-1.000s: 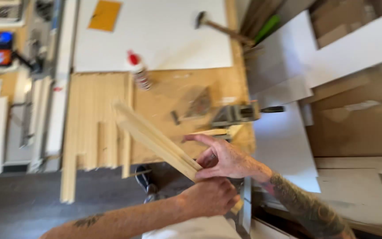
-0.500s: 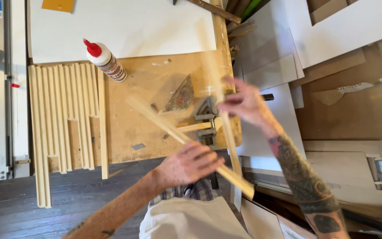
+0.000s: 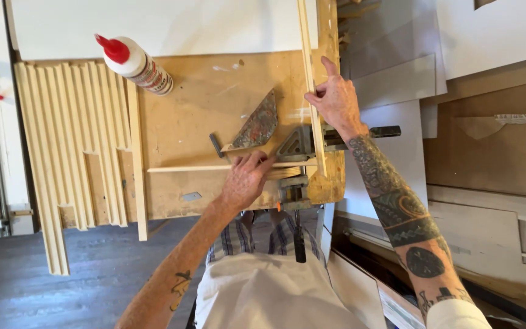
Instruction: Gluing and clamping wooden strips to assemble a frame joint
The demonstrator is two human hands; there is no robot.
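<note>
My left hand presses down on a thin horizontal wooden strip lying across the plywood bench. My right hand holds a long vertical wooden strip against the bench's right side. The two strips meet at a grey metal corner clamp with a dark screw handle. A second clamp handle hangs below the bench edge.
A glue bottle with a red cap lies on the bench near a white board. Several pale wooden strips lie side by side at the left. A rusty triangular square rests mid-bench. Grey and brown boards are stacked at the right.
Both hands have laid the two strips down from mid-air into the corner clamp. One strip now lies horizontal, the other vertical. The view shifted so the bench fills the frame.
</note>
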